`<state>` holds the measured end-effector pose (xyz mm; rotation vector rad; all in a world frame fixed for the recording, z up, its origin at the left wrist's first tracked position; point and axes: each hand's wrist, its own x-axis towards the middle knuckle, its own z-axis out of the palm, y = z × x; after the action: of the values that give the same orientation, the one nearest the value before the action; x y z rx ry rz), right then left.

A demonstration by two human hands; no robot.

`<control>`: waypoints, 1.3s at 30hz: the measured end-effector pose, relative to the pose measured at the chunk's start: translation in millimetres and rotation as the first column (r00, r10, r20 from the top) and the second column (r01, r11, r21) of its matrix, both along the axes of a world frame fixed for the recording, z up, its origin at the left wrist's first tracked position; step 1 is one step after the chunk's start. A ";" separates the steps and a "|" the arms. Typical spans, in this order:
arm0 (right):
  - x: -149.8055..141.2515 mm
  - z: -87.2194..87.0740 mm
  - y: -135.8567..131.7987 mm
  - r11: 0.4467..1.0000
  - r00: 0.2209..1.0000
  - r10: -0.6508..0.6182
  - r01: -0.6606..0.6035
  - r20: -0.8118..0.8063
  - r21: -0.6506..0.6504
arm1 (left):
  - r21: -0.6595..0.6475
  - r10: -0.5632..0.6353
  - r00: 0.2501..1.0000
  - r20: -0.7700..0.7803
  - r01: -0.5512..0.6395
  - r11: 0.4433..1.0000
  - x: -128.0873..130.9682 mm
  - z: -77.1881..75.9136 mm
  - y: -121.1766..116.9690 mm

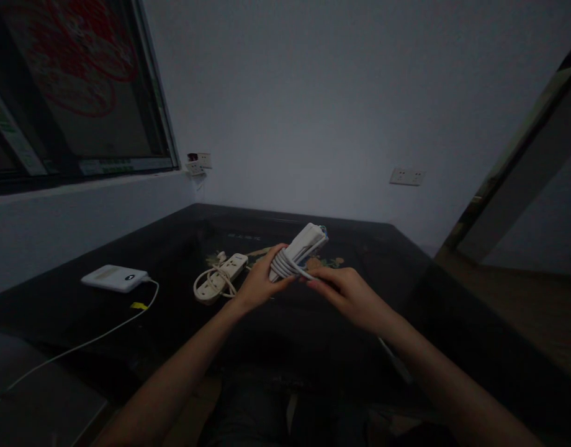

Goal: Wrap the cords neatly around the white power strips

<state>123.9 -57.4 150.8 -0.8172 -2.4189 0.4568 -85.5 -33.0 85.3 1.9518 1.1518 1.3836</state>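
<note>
Above the dark table, my left hand (257, 282) is closed around a white power strip (306, 241), which is tilted with its far end up to the right. Several turns of its grey-white cord (283, 266) are wrapped around the near end. My right hand (348, 292) pinches the cord just right of these turns, between thumb and fingers. A pale length of cord hangs below my right forearm. To the left of my left hand, a second power strip (229, 268) lies on the table with its own cord looped about it.
A white power bank (114, 279) lies at the left of the black table (174, 233), its cable (102, 336) running off the near left edge. A yellow tag (139, 305) is beside the cable. Wall sockets (407, 177) are behind the table, and a window (80, 81) is at the left.
</note>
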 end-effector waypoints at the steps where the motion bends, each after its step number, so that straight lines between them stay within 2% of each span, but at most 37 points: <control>1: 3.6 0.5 2.4 1.000 1.000 -0.019 0.020 -0.007 0.004 | -0.009 0.009 1.000 0.025 -0.009 1.000 0.2 1.0 -1.1; 3: 10.6 1.4 8.0 0.999 0.999 -0.035 0.035 -0.009 -0.008 | -0.049 0.019 0.994 0.104 -0.014 0.999 0.6 2.1 -2.7; 6: 19.1 2.1 17.6 0.998 1.000 0.022 -0.022 0.001 -0.064 | -0.140 0.009 0.959 0.284 0.032 0.990 2.1 3.2 -5.4; 11: 25.6 1.4 29.6 0.988 0.994 0.106 -0.107 -0.017 -0.115 | -0.221 -0.106 0.838 0.535 0.259 0.940 7.4 9.3 -16.8; 14: 25.7 2.3 29.1 0.988 0.993 0.117 -0.117 -0.009 -0.104 | -0.247 -0.138 0.801 0.582 0.335 0.909 8.3 13.6 -23.4; 21: 24.8 1.9 21.3 0.988 0.992 0.123 -0.121 0.011 -0.096 | -0.240 -0.147 0.776 0.614 0.361 0.901 7.0 19.4 -31.5; 25: 28.3 -3.5 29.5 0.990 0.993 0.114 -0.114 -0.012 -0.081 | -0.236 -0.174 0.765 0.621 0.394 0.888 9.1 21.3 -36.0; 29: 30.3 -11.6 41.1 0.985 0.992 0.105 -0.113 -0.064 -0.128 | -0.227 -0.224 0.715 0.663 0.476 0.849 11.4 19.9 -39.5; 32: 29.7 -18.8 45.9 0.952 0.981 0.162 -0.184 -0.108 -0.244 | -0.214 -0.274 0.678 0.682 0.543 0.812 10.7 16.0 -40.4; 35: 29.2 -26.0 44.9 0.881 0.959 0.240 -0.281 -0.153 -0.380 | -0.190 -0.387 0.662 0.643 0.626 0.756 6.2 12.3 -41.3; 37: 30.3 -29.8 43.1 0.826 0.944 0.259 -0.325 -0.202 -0.461 | -0.173 -0.491 0.649 0.581 0.689 0.704 1.6 12.6 -43.4; 39: 32.9 -32.2 43.6 0.777 0.938 0.258 -0.344 -0.232 -0.527 | -0.179 -0.611 0.617 0.496 0.761 0.624 -3.2 16.9 -47.1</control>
<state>156.7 -13.7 118.5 -0.5798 -2.2954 1.3606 -88.7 -80.1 102.3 1.4800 0.3213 0.9442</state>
